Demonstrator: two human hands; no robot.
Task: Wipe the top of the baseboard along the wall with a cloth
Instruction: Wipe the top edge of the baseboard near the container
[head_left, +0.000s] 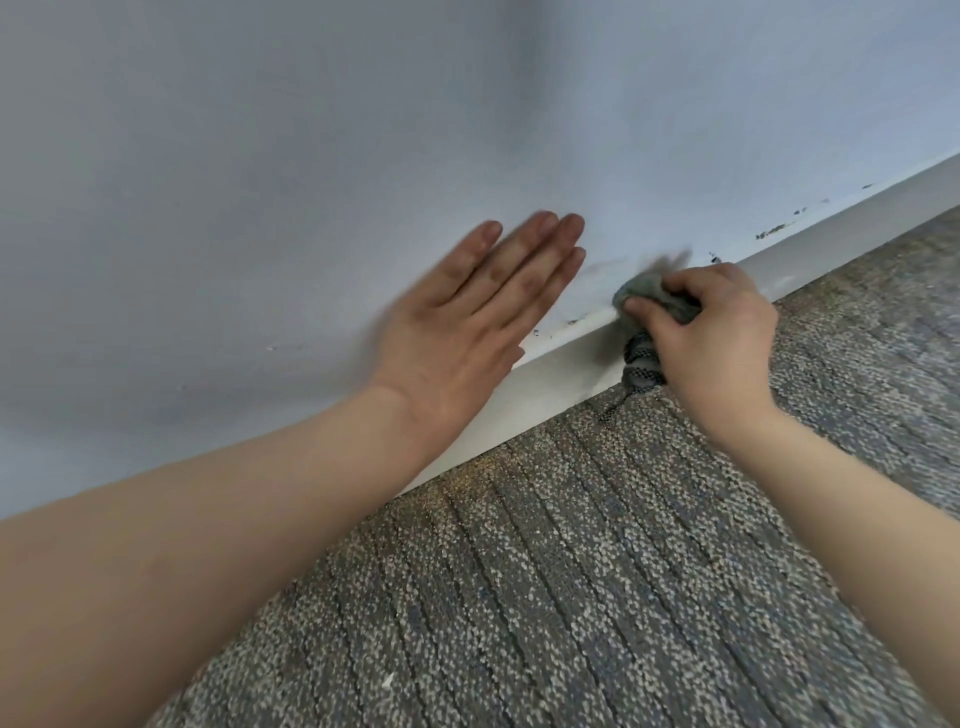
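Observation:
A white baseboard (566, 364) runs along the foot of the pale wall (311, 156), rising from lower left to upper right. Dark specks of dirt (774, 229) dot its top edge to the right of my hands. My right hand (711, 332) grips a bunched grey-green cloth (649, 296) and holds it against the baseboard's top edge; a patterned tail of the cloth hangs down in front of the board. My left hand (483, 306) lies flat on the wall with straight fingers, just left of the cloth.
Grey and beige ribbed carpet (597, 571) covers the floor below the baseboard. A few small dark marks sit on the board's top edge between my two hands.

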